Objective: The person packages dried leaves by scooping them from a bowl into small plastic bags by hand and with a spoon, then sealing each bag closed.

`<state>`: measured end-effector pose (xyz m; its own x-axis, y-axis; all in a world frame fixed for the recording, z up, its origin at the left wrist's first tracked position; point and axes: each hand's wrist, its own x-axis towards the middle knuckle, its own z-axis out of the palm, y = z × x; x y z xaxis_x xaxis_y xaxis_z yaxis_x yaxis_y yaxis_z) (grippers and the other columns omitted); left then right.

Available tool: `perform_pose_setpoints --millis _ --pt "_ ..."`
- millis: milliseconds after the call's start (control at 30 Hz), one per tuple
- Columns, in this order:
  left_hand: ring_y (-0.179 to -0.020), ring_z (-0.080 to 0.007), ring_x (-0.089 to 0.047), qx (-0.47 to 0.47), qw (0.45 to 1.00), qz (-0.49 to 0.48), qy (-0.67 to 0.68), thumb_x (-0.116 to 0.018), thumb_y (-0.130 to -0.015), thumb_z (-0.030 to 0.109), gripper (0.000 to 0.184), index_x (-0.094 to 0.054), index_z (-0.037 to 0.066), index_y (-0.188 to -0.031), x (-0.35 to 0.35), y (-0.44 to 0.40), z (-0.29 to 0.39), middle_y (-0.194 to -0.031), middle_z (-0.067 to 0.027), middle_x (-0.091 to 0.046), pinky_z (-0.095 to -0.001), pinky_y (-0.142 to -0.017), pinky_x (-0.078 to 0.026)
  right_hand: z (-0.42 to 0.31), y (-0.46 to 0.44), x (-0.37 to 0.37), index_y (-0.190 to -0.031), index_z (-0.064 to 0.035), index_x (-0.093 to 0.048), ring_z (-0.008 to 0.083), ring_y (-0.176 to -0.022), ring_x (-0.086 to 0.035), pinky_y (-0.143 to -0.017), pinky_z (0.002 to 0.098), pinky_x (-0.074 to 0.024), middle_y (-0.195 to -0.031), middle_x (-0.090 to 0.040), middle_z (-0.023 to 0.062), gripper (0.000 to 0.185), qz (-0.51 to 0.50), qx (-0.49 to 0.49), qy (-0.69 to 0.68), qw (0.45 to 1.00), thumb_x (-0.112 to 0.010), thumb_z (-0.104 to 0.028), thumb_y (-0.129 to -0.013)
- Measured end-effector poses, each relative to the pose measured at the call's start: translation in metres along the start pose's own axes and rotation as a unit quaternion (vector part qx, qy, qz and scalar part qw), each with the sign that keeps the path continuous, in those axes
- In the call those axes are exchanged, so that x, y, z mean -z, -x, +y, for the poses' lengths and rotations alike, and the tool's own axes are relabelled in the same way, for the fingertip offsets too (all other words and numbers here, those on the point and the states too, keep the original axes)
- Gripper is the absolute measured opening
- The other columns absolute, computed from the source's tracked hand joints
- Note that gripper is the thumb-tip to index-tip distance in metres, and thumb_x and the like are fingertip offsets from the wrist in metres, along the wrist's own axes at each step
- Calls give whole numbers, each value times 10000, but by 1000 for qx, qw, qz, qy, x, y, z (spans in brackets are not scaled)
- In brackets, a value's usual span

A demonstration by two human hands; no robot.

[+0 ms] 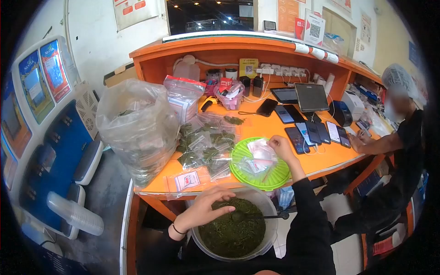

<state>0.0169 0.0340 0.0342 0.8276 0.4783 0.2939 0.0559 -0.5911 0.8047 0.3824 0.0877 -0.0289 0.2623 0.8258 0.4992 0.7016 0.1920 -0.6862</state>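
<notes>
Hands apart: left hand [201,211] loose-fingered over herb tub [272,234], right hand [282,147] at small bags [260,150] on green lid [274,181], grip unclear; a careless drag could slide bags off, a knock could tip the spoon [269,217].

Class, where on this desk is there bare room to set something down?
Bare orange tabletop shows between the green lid and the black strapped phone behind it. Another narrow bare strip runs right of the lid, in front of the cluster of phones. It is crowded at left, with the big plastic bag and small leaf-filled bags.
</notes>
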Motion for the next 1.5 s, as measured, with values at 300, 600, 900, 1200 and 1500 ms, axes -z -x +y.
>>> perform_pose_setpoints --millis 300,600,900,1200,1500 --pt "-602 -83 -571 57 951 90 289 -597 -852 192 247 -548 -17 -974 -25 -5 19 -744 -39 -570 -202 -559 -470 -214 96 8 -728 -7 -581 195 -619 -512 -565 284 -396 -664 -536 68 100 -1 222 -80 972 -675 -29 -702" --pt "-506 -40 -516 1 978 175 109 -601 -842 117 135 -589 3 -771 -24 17 15 -562 -10 -531 -208 -442 -386 -234 132 2 -872 10 -592 240 -729 -583 -632 315 -458 -795 -582 112 211 -146 228 -104 957 -694 -76 -709" --pt "-535 -256 -543 -131 963 189 -141 -629 -788 106 115 -564 27 -737 -33 11 18 -715 -94 -576 -313 -462 -415 -220 141 -5 -787 13 -571 244 -562 -559 -502 307 -446 -682 -553 114 112 -144 148 -87 975 -637 -5 -699" --pt "-430 -293 -523 24 963 236 -130 -614 -761 108 255 -506 39 -541 -36 12 24 -483 -116 -503 -349 -418 -401 -205 137 -4 -978 -57 -538 286 -940 -514 -745 410 -403 -1052 -500 124 344 -217 301 102 923 -616 -41 -643" --pt "-560 -376 -534 22 994 33 -98 -515 -863 186 218 -532 26 -716 -40 21 41 -596 -179 -525 -419 -508 -422 -212 156 -6 -1225 -40 -450 392 -1160 -386 -900 441 -358 -1355 -258 242 650 -353 159 18 922 -652 -165 -620"
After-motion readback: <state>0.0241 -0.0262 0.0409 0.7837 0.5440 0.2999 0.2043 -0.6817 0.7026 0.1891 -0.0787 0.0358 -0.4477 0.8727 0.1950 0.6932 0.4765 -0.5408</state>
